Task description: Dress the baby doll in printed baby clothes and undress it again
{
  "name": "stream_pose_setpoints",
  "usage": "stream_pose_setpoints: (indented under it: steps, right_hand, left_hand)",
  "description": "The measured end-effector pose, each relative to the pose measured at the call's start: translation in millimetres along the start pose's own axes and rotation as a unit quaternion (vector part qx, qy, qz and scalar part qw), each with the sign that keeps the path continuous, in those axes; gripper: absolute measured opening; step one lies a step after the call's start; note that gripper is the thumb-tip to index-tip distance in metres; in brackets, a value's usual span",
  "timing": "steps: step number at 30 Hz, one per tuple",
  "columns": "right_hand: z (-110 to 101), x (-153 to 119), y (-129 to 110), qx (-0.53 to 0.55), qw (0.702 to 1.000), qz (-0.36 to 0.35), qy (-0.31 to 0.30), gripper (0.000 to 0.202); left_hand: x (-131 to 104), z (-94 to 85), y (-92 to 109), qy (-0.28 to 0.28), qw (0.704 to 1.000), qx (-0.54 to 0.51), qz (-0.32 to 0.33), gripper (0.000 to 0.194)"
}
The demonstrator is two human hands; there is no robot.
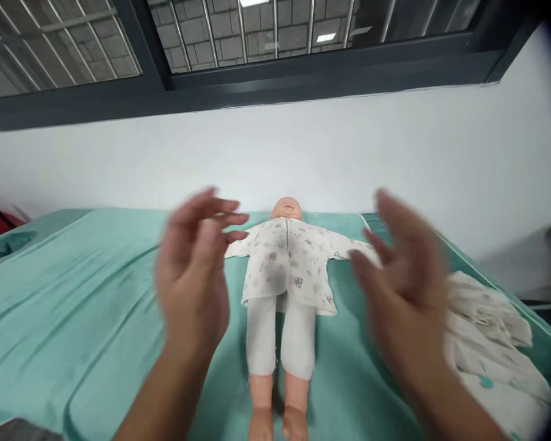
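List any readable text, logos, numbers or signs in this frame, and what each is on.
None readable.
Jacket: small printed figures, too small to make out; no legible words.
Folded cloth: teal marks, too blurred to identify.
Green sheet, wall, window frame: no text seen.

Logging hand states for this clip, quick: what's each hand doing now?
Left hand: open, fingers loosely curled, holding nothing.
Right hand: open, blurred, holding nothing.
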State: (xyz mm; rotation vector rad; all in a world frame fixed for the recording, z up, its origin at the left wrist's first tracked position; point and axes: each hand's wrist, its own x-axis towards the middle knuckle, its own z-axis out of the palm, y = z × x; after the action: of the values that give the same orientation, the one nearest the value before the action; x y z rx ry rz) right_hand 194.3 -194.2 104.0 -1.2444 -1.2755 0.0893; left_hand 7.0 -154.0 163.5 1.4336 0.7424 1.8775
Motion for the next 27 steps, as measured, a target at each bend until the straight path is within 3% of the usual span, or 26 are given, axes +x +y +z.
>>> stream_pose_setpoints:
  steps: [3,5,7,9,13,19,27]
  right_hand:
    - [57,38,35,-0.012,0.996,0.077,-0.031,0.038]
    - [93,63,61,-0.075,0.985,0.139,-0.075,0.024]
    - [117,81,80,-0.138,0.966,0.173,-0.137,0.026]
    - [129,88,91,-0.171,0.947,0.193,-0.189,0.031]
    - [130,89,99,-0.178,0.936,0.214,-0.217,0.029]
    - [129,91,108,-0.145,0.943,0.217,-0.207,0.021]
    - [130,86,116,-0.049,0.961,0.231,-0.143,0.023]
  left_hand:
    - [28,13.5,-83,-0.043,0.982,0.158,-0.094,0.027]
    - [50,21.1,-132,-0.069,0.962,0.241,-0.108,0.025]
    - [68,26.8,-168,-0.105,0.941,0.299,-0.116,0.023]
    - [76,29.8,-190,-0.152,0.924,0.322,-0.139,0.021]
    - [73,29.7,-203,-0.205,0.923,0.279,-0.169,0.022]
    - [67,27.9,-201,-0.201,0.928,0.24,-0.204,0.019]
    - [67,26.8,-203,-0.167,0.937,0.211,-0.222,0.017]
